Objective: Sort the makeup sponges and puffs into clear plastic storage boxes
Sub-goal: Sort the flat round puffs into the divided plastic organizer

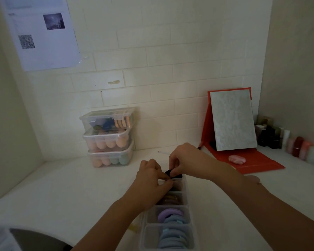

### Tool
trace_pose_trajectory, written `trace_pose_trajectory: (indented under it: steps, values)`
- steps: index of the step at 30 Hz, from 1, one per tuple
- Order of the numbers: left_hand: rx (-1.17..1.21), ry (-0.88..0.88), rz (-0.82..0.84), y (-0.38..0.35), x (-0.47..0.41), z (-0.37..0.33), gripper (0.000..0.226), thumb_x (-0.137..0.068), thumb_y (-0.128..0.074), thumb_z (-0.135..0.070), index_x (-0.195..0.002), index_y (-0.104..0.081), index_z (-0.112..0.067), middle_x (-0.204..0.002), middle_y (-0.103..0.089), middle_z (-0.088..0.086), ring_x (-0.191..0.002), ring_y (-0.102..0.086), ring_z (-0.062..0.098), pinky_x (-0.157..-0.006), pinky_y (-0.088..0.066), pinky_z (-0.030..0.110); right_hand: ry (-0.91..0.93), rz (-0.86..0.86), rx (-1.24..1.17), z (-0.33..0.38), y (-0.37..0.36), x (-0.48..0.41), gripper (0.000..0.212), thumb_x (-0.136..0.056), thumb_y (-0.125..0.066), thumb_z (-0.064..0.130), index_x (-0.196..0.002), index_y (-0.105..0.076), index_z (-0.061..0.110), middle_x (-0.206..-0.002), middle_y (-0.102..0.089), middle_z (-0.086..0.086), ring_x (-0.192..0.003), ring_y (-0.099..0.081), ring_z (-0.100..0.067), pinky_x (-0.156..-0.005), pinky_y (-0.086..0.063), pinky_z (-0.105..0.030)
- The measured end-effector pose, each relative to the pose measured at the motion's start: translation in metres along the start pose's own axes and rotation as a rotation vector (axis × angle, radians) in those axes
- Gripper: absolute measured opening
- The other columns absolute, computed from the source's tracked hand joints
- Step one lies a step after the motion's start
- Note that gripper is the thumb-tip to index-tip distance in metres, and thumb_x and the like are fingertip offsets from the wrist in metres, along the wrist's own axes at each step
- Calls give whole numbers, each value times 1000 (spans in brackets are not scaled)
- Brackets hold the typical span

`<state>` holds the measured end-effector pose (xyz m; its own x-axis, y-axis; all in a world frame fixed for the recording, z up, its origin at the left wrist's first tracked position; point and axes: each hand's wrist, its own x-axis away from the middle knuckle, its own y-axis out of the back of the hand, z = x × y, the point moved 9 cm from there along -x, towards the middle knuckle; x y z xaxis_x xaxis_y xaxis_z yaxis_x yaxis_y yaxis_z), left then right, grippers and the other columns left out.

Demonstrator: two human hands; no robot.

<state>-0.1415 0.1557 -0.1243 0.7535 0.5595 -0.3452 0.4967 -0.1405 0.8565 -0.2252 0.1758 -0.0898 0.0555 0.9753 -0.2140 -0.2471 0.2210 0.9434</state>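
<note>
A long clear divided storage box (188, 212) lies on the white counter in front of me, its compartments holding purple, blue and tan round puffs. Over its far compartment both hands meet on a black puff (176, 174). My right hand (185, 160) pinches the black puff from above. My left hand (150, 176) has its fingers curled at the puff's left end, over the far compartment. A pink puff (237, 159) lies on the red mirror stand.
Three stacked clear boxes (109, 136) of sponges stand against the tiled wall at the back left. A folding mirror on a red stand (232, 120) is at the back right, with several small cosmetic bottles (297, 145) beside it. A dark object sits at the bottom left.
</note>
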Motion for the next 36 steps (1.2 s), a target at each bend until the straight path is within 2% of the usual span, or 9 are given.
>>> trace_pose_trajectory:
  steps: [6,10,13,17,20,25,30,34,36]
  values:
    - [26,-42,-31,4,2,-7,26,-91,-54,-34,-111,-67,-28,-112,-44,-15,-100,-37,-4,-75,-31,3,57,73,150,7,-9,-1,21,-88,-60,14,-103,-74,16,-102,-69,0,-89,-64,-15,-79,-49,-21]
    - [101,-29,-102,11,6,-7,16,-90,-55,-30,-105,-60,-32,-112,-50,-17,-100,-45,-5,-77,-34,1,10,68,256,-1,-20,-3,20,-88,-61,22,-99,-73,10,-96,-65,-6,-88,-63,-20,-78,-50,-28]
    - [121,0,-65,8,8,-4,18,-92,-51,-31,-108,-58,-33,-112,-56,-16,-102,-50,-2,-89,-41,12,-19,159,134,-8,-21,0,22,-89,-60,22,-99,-73,8,-83,-69,-4,-71,-59,-14,-64,-45,-22]
    - [98,2,25,0,6,-5,26,-94,-48,-30,-116,-62,-30,-114,-63,-13,-102,-56,0,-94,-45,19,-115,132,-42,-34,12,10,18,-85,-67,27,-96,-74,14,-79,-66,7,-68,-58,-6,-61,-43,-17]
    - [100,-26,31,-1,6,-6,26,-94,-49,-32,-117,-61,-30,-114,-62,-15,-101,-55,-2,-92,-44,14,-266,89,-27,-78,33,20,12,-82,-71,22,-89,-73,12,-78,-70,0,-64,-61,-8,-61,-48,-20]
    - [150,-56,113,-11,5,-13,26,-91,-48,-45,-113,-60,-39,-105,-54,-29,-101,-49,-8,-85,-35,7,-571,218,182,-157,33,48,36,-78,-75,24,-108,-66,7,-96,-66,-4,-86,-63,-17,-77,-51,-27]
    - [142,-73,156,-21,0,-19,29,-89,-49,-51,-115,-57,-43,-120,-35,-27,-116,-31,-5,-96,-27,14,-518,313,172,-167,14,53,44,-76,-75,17,-119,-65,20,-122,-58,5,-112,-53,-14,-91,-43,-23]
    - [117,-47,214,-27,-1,-18,28,-90,-47,-50,-117,-53,-43,-122,-36,-24,-118,-26,-3,-99,-22,20,-487,345,164,-168,-2,51,51,-72,-79,19,-120,-62,21,-120,-55,5,-107,-52,-14,-85,-44,-23]
    - [115,-62,224,-27,-1,-19,27,-91,-46,-48,-117,-53,-42,-124,-43,-23,-117,-29,-3,-98,-22,19,-474,313,154,-169,-3,47,40,-76,-75,17,-115,-64,19,-114,-57,2,-100,-54,-13,-76,-44,-18]
